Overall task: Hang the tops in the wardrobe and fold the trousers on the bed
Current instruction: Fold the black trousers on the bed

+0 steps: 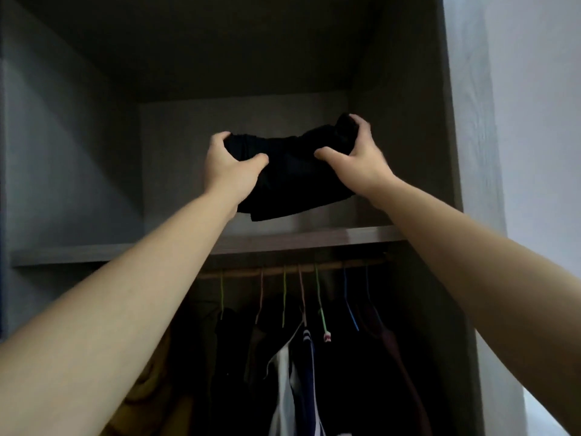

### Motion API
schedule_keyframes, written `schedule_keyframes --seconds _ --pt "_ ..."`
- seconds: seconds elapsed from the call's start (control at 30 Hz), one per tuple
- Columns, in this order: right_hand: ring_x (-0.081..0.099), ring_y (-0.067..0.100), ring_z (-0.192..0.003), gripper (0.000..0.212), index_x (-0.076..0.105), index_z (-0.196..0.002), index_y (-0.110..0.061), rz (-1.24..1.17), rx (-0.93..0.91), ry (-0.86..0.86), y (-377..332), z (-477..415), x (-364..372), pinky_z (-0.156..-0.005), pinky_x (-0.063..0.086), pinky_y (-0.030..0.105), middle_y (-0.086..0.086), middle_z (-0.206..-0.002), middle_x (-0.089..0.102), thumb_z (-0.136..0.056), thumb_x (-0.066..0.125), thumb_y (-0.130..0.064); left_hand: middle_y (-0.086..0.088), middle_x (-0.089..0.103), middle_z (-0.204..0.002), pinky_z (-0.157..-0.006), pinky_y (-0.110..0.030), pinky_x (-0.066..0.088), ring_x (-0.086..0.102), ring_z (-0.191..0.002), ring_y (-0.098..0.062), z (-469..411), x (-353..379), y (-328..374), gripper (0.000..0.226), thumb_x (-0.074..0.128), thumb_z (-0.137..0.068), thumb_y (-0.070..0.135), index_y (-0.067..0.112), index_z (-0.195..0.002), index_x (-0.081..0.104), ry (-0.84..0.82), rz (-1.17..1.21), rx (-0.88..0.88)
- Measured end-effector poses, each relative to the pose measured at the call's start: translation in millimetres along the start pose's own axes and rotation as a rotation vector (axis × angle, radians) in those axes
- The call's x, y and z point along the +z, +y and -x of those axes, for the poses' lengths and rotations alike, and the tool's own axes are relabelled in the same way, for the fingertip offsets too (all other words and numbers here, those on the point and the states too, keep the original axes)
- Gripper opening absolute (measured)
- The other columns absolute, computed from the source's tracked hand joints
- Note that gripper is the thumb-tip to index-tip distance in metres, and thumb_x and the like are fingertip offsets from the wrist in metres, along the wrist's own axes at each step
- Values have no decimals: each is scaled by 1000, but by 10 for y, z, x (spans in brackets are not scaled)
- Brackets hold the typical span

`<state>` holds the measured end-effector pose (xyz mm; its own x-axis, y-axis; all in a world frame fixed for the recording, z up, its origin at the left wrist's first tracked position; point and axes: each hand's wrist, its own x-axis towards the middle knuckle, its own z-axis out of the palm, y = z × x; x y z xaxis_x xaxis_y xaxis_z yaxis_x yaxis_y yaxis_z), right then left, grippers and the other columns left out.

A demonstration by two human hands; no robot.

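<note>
Over shelf edge point(314, 241), left hand point(228, 171) and right hand point(360, 160) hold garment point(295, 180).

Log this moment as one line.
left hand grips black garment | right hand grips same | location: upper shelf compartment, contact unclear | below: hung clothes on rail

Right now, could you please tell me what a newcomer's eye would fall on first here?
The left hand and right hand, both reaching up, grip a bundled black garment at the middle of the view, above the wardrobe shelf. Below it, coloured hangers on a rail carry mostly dark clothes.
</note>
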<state>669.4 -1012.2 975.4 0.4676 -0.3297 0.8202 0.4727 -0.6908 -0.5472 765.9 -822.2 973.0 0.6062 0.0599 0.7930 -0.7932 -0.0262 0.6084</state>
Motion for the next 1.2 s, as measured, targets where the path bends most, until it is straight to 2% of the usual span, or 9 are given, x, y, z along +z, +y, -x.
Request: schedule_keyframes --seconds 0.13,0.23,0.33,0.5,0.57,0.63,0.77,1.0,1.2 --pt "54 28 -119 92 30 -153 -23 274 382 -117 298 -212 25 -101 45 38 5 -139 52 -79 67 -63 -9 42 -150 -109 -45 41 47 -131 -30 -241 225 -221 104 64 -74 75 18 -153 29 -502 -262 -350" --pt "55 30 -120 78 54 -140 -18 466 566 -331 496 -173 71 -108 39 41 8 -135 57 -87 48 -74 -6 37 -154 -114 -45 33 39 -138 -30 -247 320 -464 83 34 -88 78 23 -151 36 -838 -503 -297" --pt "49 32 -131 80 54 -142 -20 522 535 -277 533 -191 137 -110 33 41 10 -147 50 -89 37 -77 -2 34 -157 -118 -34 19 33 -143 -23 -238 377 -716 68 29 -97 66 25 -150 40 -797 -342 -84" --pt "34 39 -141 95 30 -155 -20 1062 403 -177 378 -160 162 -111 32 48 16 -158 31 -86 14 -84 0 8 -164 -118 -39 12 8 -151 -18 -306 216 -955 81 31 -83 81 34 -148 38 -822 -304 92" --pt "34 38 -140 88 29 -154 -29 1166 136 -105 285 -121 86 -109 34 51 16 -156 32 -86 21 -84 7 14 -160 -113 -31 21 16 -149 -17 -389 101 -1038 77 43 -73 83 46 -141 38 -929 -267 127" --pt "35 28 -140 83 30 -149 -44 1013 -37 -272 234 -50 36 -111 34 43 6 -153 37 -79 32 -89 11 31 -149 -110 -26 25 33 -138 -12 -436 67 -1145 75 51 -70 84 50 -135 39 -1005 -256 148" --pt "44 16 -132 68 23 -149 -54 840 52 -597 399 8 152 -109 34 28 -6 -142 45 -88 47 -72 16 46 -139 -106 -22 31 45 -129 -7 -551 225 -1215 83 52 -69 81 43 -142 40 -1124 -333 128" --pt "36 27 -140 71 12 -154 -49 1036 192 -636 768 -334 297 -115 33 45 3 -154 32 -97 55 -48 -4 37 -155 -116 -41 32 40 -138 -24 -726 686 -1299 97 36 -75 83 31 -156 18 -1111 -706 191" --pt "40 26 -138 76 15 -156 -45 1234 266 -755 870 -766 454 -111 35 42 2 -155 39 -95 61 -43 -6 22 -162 -119 -44 23 26 -146 -29 -948 1059 -1322 92 29 -87 79 29 -157 0 -1185 -962 63"
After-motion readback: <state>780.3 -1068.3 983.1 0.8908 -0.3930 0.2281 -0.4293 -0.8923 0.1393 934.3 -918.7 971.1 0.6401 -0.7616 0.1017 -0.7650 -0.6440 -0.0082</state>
